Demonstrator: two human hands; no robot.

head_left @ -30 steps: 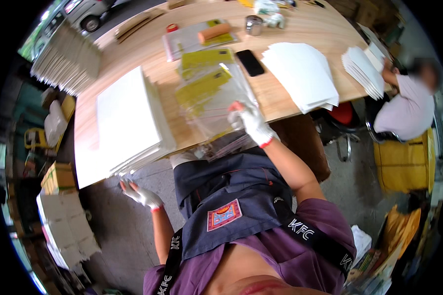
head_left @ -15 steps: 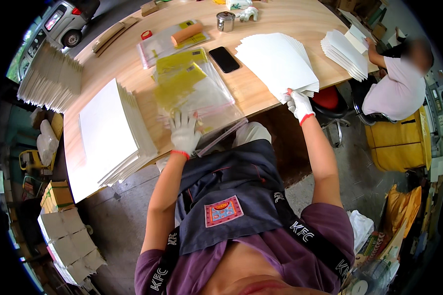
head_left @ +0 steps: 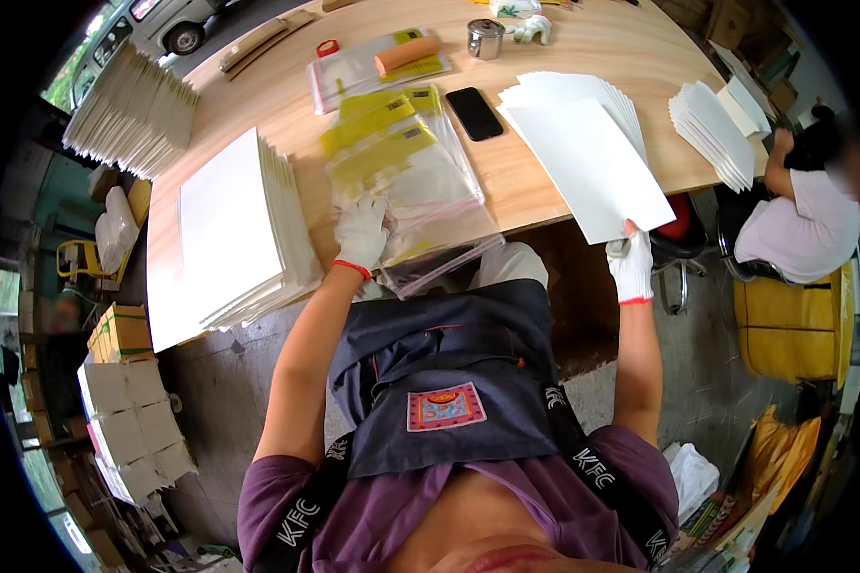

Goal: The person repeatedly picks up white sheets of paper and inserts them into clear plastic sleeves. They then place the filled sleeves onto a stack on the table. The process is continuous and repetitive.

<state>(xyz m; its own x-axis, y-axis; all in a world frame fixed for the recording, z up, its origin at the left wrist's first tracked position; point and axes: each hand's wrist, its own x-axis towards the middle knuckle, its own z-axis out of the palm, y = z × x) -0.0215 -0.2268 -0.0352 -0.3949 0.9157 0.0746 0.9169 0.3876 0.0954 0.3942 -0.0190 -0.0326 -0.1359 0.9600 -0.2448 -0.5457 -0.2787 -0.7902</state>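
My right hand (head_left: 631,263), in a white glove with a red cuff, pinches the near corner of a white card sheet (head_left: 597,172). That sheet lies slanted over a fanned stack of white sheets (head_left: 631,119), its near end past the table's edge. My left hand (head_left: 361,234), gloved alike, has its fingers curled at the near part of a clear plastic bag (head_left: 430,205) with a yellow printed band. It seems to grip the film, though the fingertips are partly hidden. More such bags lie under it, their lower ends hanging over the edge.
A thick stack of white cards (head_left: 229,215) stands left, a taller stack (head_left: 129,115) behind it. Beyond the bags lie a phone (head_left: 474,114), an orange roll (head_left: 407,55) and a metal cup (head_left: 485,38). At right, a seated person (head_left: 798,215) is beside another card stack (head_left: 712,134).
My right hand has pulled the top white sheet toward me, off the fanned stack. My left hand's spread fingers have curled in at the bag. The view has shifted slightly.
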